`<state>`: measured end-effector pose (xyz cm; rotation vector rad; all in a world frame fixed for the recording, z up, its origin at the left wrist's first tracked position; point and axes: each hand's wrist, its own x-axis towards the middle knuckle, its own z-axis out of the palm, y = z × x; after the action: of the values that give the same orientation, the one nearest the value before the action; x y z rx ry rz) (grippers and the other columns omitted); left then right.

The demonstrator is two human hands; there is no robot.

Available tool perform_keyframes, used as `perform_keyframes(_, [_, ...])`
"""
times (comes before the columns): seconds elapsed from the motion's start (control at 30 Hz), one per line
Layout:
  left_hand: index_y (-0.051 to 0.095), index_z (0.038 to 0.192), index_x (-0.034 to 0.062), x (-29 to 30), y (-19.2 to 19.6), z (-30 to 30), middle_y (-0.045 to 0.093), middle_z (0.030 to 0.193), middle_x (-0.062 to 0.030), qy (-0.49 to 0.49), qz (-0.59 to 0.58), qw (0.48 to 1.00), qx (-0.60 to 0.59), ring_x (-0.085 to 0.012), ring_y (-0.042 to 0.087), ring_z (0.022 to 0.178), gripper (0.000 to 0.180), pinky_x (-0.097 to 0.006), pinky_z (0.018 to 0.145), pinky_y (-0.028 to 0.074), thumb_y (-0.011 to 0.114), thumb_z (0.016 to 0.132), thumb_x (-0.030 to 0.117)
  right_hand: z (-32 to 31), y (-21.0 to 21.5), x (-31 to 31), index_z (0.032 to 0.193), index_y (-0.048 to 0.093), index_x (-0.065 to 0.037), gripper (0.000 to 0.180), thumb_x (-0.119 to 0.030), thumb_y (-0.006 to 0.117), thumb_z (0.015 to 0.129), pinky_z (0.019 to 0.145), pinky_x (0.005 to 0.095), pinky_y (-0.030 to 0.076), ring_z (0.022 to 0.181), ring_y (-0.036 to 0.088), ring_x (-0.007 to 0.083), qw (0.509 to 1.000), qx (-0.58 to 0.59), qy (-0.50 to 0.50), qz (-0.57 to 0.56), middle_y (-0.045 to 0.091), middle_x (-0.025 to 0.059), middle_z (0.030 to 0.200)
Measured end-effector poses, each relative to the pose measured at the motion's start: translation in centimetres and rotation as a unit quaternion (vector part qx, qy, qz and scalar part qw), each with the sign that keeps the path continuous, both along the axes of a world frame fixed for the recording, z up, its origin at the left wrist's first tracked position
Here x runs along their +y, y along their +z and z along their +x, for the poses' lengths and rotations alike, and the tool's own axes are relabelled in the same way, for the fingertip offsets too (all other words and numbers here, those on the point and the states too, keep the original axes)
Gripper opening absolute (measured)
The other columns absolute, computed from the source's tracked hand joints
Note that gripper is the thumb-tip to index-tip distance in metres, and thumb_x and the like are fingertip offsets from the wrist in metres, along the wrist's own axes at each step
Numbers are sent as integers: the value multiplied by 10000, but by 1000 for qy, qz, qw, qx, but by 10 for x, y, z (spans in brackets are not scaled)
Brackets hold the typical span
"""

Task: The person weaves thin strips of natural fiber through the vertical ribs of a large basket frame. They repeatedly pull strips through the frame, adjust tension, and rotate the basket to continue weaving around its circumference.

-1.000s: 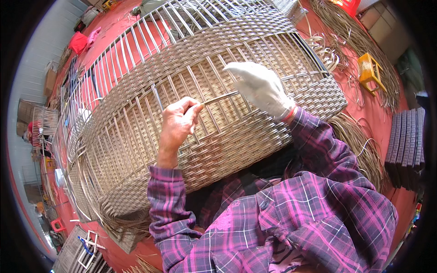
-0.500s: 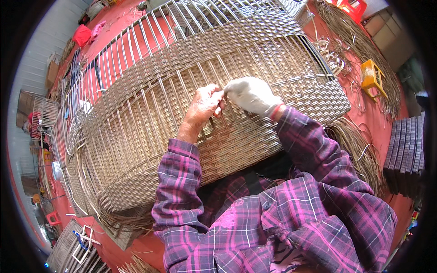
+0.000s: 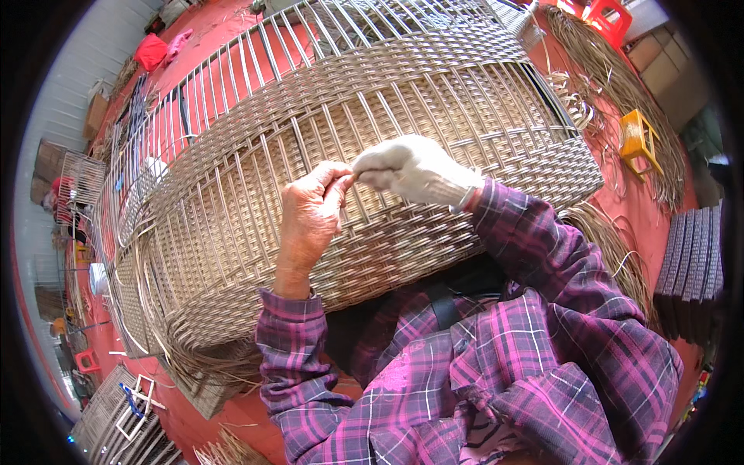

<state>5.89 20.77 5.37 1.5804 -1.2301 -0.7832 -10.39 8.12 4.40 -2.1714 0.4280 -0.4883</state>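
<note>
A large woven wicker panel [image 3: 403, 240] in light brown lies across my lap, with metal bars showing through its unfilled middle rows. My bare left hand [image 3: 311, 203] is above this panel, thumb and fingers pinched together. My right hand [image 3: 415, 169], in a white knitted glove, is closed too, and its fingertips meet those of the left hand over the bars. Whatever thin piece is between the fingertips is too small to make out. Loose wicker strands [image 3: 209, 364] hang in a bundle at the panel's near left corner.
Bare metal bars [image 3: 232, 74] form the frame's far side. Long wicker strands [image 3: 620, 85] lie on the red floor at the right, near a yellow stool [image 3: 639, 139] and a red stool [image 3: 608, 19]. Dark stacked pieces [image 3: 690, 263] stand at far right. A wire rack [image 3: 116, 411] is lower left.
Both hands have moved left together along the panel and slightly toward me, their fingertips still meeting. The right glove now shows more of its side.
</note>
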Motion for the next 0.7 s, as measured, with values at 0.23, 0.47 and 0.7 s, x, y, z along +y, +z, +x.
perform_keyframes(0.23, [416, 1366, -81, -46, -31, 5, 613, 706, -63, 40, 97, 980, 171, -66, 492, 465, 490, -193, 423, 414, 588, 947, 105, 15, -21, -11, 829, 708, -167, 125, -159, 593, 780, 569, 435, 490, 639, 663, 311, 942, 168, -79, -279, 667, 107, 687])
perform_keyframes(0.47, [604, 900, 18, -60, -48, 26, 573, 618, -15, -79, 177, 964, 180, -38, 465, 456, 161, -190, 399, 363, 608, 953, 169, 10, -47, -24, 950, 692, -125, 198, -299, 614, 896, 677, 365, 526, 767, 661, 277, 993, -6, -113, -28, 677, 97, 825])
perform_keyframes(0.7, [630, 833, 30, 9, -1, 52, 554, 601, 14, 15, 69, 995, 67, -11, 450, 434, 107, -177, 376, 344, 625, 927, 80, 24, -20, -4, 1166, 635, -112, 301, -170, 668, 873, 720, 343, 544, 868, 664, 254, 951, -121, -124, -257, 686, 105, 1034])
